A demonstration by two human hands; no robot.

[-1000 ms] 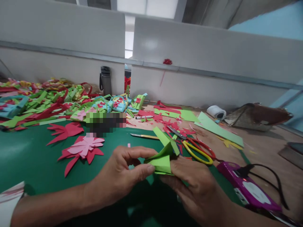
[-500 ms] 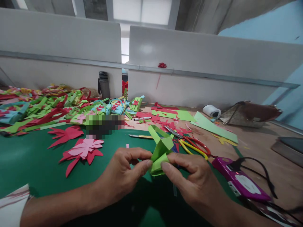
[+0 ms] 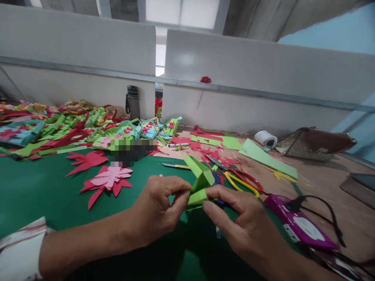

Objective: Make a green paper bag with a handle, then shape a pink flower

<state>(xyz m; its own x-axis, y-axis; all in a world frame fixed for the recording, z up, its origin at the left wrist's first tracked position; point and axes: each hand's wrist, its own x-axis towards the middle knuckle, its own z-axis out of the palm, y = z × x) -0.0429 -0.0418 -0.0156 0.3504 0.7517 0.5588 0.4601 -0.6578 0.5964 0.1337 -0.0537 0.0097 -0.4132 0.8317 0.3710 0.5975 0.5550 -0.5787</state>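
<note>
I saw the left hand [image 3: 161, 207] close up over the past half second: its fingers are now clamped on the lower fold of a bright-green, strip-like folded paper piece [image 3: 205, 179], just right of centre frame. The right hand [image 3: 243, 218] has its thumb at the paper's lower edge now, off its face; I can't tell whether those fingers pinch. I judge the fold is being pressed, unfinished. I count one piece held; right of centre, one pair of steel scissors with red and yellow handles [image 3: 225, 168]; left, two red paper petal shapes [image 3: 89, 160] and one pink paper flower [image 3: 113, 177].
</note>
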